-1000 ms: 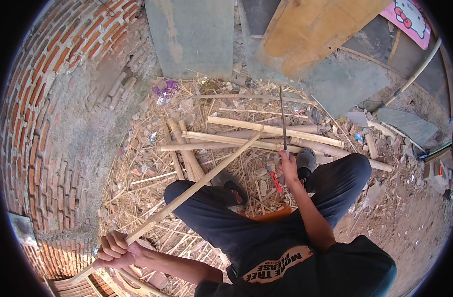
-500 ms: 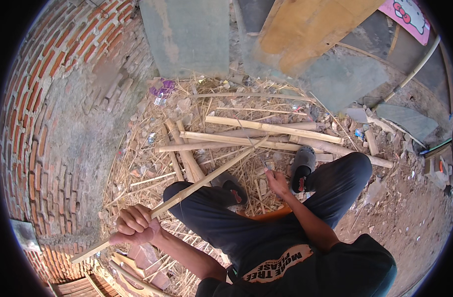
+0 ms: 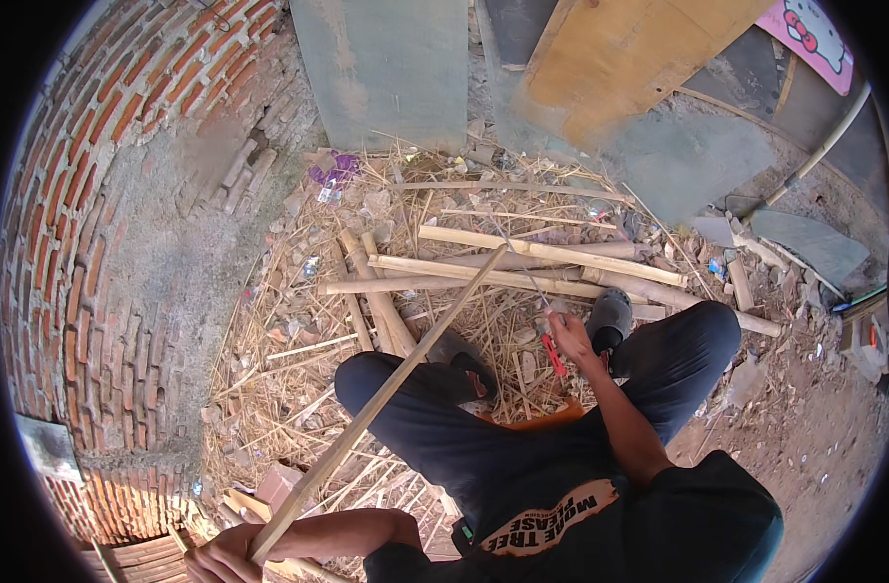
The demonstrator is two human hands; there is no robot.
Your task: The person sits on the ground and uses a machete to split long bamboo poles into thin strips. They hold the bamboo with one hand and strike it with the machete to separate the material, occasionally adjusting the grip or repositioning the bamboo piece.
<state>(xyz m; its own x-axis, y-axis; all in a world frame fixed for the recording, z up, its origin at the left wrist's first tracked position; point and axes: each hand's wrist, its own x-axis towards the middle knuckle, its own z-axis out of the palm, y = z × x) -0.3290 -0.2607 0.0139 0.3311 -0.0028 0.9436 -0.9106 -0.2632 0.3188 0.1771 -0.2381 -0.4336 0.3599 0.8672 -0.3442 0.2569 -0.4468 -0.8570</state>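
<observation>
Smooth, pale and long, the bamboo strip (image 3: 379,398) slants from lower left to upper centre, left hand (image 3: 226,556) wrapped round its low end! Right of centre, the right hand (image 3: 571,337) grips a slender, red-handled blade (image 3: 534,282). Split poles (image 3: 561,255) lie on straw-littered ground (image 3: 289,389); rough brick wall (image 3: 94,311) at left. Since half a second ago, the left hand has dropped toward the lower edge.

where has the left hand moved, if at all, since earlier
Yes: the left hand has moved down the view, farther below the grey panel at far left.
</observation>
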